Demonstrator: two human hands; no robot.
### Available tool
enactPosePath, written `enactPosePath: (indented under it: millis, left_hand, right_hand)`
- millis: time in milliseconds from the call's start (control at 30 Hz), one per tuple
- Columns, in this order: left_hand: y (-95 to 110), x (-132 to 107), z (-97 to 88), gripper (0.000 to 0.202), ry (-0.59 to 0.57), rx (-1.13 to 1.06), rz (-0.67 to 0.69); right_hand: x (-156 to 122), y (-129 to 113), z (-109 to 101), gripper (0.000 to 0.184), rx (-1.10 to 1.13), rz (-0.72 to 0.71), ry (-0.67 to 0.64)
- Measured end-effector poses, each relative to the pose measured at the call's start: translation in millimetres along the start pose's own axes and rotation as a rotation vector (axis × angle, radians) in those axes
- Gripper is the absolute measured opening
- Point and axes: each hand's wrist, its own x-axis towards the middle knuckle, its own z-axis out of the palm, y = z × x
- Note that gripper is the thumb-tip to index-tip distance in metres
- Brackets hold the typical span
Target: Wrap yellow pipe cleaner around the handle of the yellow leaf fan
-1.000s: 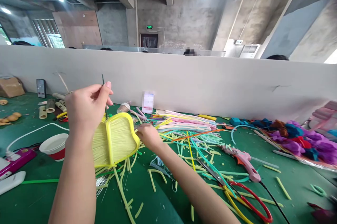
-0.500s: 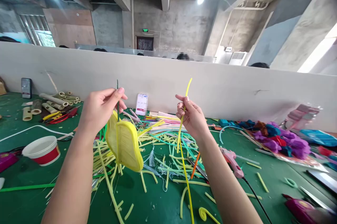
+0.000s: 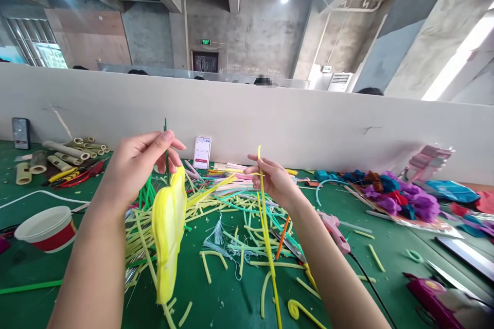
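The right forearm (image 3: 328,252) partly hides the scissors (image 3: 296,252); bottom edge crops the yellow strip (image 3: 267,231).

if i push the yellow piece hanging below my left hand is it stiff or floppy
The yellow piece is probably light: the left hand pinches just its thin dark stem. Its thick-looking edge should resist bending somewhat. A push may swing or twist it, as it seems held only at the top.

Matt yellow strip (image 3: 272,267), concrete wall (image 3: 254,30)
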Motion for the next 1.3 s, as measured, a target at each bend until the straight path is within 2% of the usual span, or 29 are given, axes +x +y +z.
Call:
enactPosePath:
  millis: [133,200,300,467,633,767,967,1133,1300]
  left_hand:
    - [4.7,-3.5,15.8,0.032,-0.067,-0.096,-0.015]
    - [7.8,-7.9,30.5,0.031,-0.11,-0.24,-0.003]
    - [8.9,-13.5,54.0,0.035,-0.221,-0.356,0.022]
    - [-0.2,-13.0,81.5,0.04,-0.434,-0.118,0.043]
    - [-13.1,-10.3,92.0,0.047,-0.4,-0.041,-0.011]
    - [-18.2,-14.2,90.0,0.045,-0.437,0.176,-0.017]
    - [-14.0,-20.9,86.9,0.048,-0.436,0.392,0.03]
    - [-10.9,-20.5,90.1,0.046,-0.42,0.499,0.023]
    - [-9.9,-20.6,91.9,0.033,-0.426,0.462,0.021]
  right_hand:
    - [-31.5,-20.0,6.3,0.022,-0.142,-0.118,0.045]
    - [-49.9,-33.1,11.7,0.026,-0.445,-0.227,-0.026]
    - [-73.5,-49.1,18.3,0.029,-0.795,-0.287,-0.121]
    - [-93.7,-58.3,23.9,0.029,-1.094,-0.362,-0.176]
    - [-93.2,-44.5,26.9,0.019,-1.401,-0.275,-0.091]
    - [-86.5,-28.5,29.0,0.025,-1.455,-0.232,-0.036]
    - [-82.9,-23.3,31.1,0.028,-1.402,-0.246,-0.112]
    - [-87.5,-27.0,30.6,0.031,-1.4,-0.223,-0.136]
    - [-84.0,-18.9,34.2,0.031,-1.384,-0.209,-0.046]
